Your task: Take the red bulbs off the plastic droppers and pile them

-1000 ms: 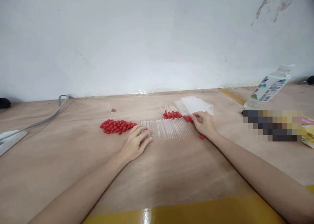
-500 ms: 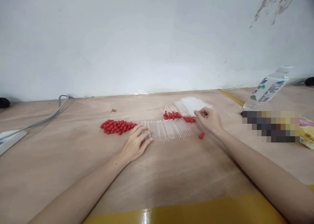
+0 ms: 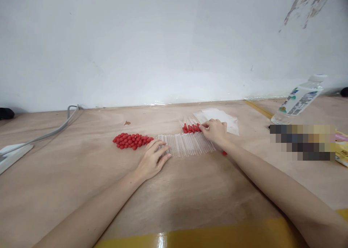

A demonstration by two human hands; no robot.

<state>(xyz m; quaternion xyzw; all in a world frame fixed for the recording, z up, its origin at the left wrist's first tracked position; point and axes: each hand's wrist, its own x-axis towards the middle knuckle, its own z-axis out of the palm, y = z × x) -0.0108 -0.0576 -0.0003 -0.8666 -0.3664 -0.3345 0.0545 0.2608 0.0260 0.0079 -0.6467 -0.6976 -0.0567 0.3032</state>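
Observation:
My left hand (image 3: 154,158) lies palm down at the left end of a row of clear dropper tubes (image 3: 187,145), fingers apart and touching the tubes. Beside its fingertips is a heap of red rubber bulbs (image 3: 132,140). My right hand (image 3: 216,132) is closed, thumb and index finger pressed together at the right end of a small cluster of droppers with red bulbs (image 3: 191,128). Whether something is between those fingers is hidden. A single red bulb (image 3: 224,153) shows partly below my right wrist.
White sheets in clear film (image 3: 217,114) lie behind my right hand. At the right a plastic bottle (image 3: 299,99) leans beside a blurred-out object (image 3: 304,143). A grey cable (image 3: 54,131) runs over a white item (image 3: 19,155) at the left. Yellow tape (image 3: 190,235) crosses the front.
My right hand has moved left from the sheets to the red-bulbed droppers, covering the bulbs at their right end. My left hand stays on the tubes. The view has shifted slightly.

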